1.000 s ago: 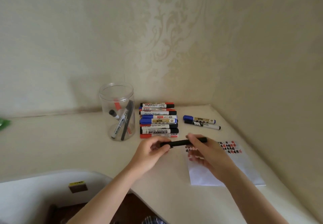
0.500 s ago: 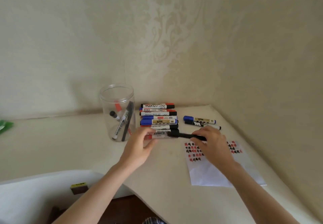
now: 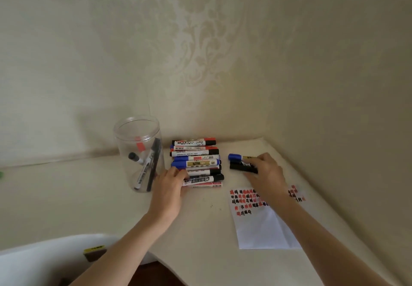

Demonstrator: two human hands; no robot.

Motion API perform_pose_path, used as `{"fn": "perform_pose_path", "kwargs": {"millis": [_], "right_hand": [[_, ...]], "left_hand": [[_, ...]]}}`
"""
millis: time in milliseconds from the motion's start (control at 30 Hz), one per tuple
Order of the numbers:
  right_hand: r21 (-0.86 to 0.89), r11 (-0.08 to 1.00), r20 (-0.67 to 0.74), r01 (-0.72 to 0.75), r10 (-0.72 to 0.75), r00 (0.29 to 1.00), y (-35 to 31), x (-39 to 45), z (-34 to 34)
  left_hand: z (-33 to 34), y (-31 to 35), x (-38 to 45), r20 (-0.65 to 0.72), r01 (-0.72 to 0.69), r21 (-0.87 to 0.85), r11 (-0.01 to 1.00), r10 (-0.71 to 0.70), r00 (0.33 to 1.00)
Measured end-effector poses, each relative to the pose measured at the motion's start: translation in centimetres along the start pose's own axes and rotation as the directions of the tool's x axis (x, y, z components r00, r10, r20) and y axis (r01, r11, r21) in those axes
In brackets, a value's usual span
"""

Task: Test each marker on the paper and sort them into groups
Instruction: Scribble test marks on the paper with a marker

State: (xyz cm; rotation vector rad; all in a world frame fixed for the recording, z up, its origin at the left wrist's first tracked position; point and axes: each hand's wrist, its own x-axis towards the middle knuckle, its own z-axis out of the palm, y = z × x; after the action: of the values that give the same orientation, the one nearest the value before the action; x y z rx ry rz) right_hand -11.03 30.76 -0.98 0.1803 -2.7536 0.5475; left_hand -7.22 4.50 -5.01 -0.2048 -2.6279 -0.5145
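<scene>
A pile of several markers with black, blue and red caps lies at the back of the table. My left hand is at its left end, fingers curled over the ends of the lower markers. To the right, my right hand holds a black marker down on the table. That marker lies just in front of a blue-capped marker and another one mostly hidden under my fingers. The white paper, with rows of red and black test marks, lies under my right forearm.
A clear plastic jar with a few markers inside stands left of the pile. Walls close the corner behind and to the right. The cream table has a curved front edge, with a white surface and a small yellow-topped object below it.
My left hand let go of the black marker and moved to the pile's left end. My right hand carried that marker from above the paper back to the small group at the right.
</scene>
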Motion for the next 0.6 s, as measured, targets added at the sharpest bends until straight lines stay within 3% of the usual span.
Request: {"fn": "perform_pose_path", "kwargs": {"millis": [100, 167, 300, 467, 600], "right_hand": [[0.132, 0.958, 0.008, 0.254, -0.257, 0.966, -3.9, -1.9, 0.8], [0.152, 0.934, -0.018, 0.322, -0.323, 0.946, -5.5, -2.8, 1.5], [0.177, 0.917, -0.138, 0.357, -0.336, 0.932, -6.0, -2.9, 2.0], [0.210, 0.871, -0.091, 0.444, -0.434, 0.896, -5.5, -3.9, 1.4], [0.235, 0.924, -0.196, 0.302, -0.259, 0.946, -4.6, -4.6, 1.1]], "left_hand": [[-1.0, 0.5, 0.0, -0.034, -0.024, -0.122, 0.992, 0.020, 0.999], [-2.1, 1.7, 0.1, -0.077, -0.051, -0.149, 0.988, 0.040, 0.996], [-4.6, 4.4, 0.0, -0.124, -0.098, -0.299, 0.949, 0.063, 0.990], [-4.6, 5.7, -1.2, -0.096, -0.097, -0.578, 0.810, 0.050, 0.994], [-3.1, 5.7, -2.8, 0.032, 0.009, -0.641, 0.767, 0.015, 0.999]]}}
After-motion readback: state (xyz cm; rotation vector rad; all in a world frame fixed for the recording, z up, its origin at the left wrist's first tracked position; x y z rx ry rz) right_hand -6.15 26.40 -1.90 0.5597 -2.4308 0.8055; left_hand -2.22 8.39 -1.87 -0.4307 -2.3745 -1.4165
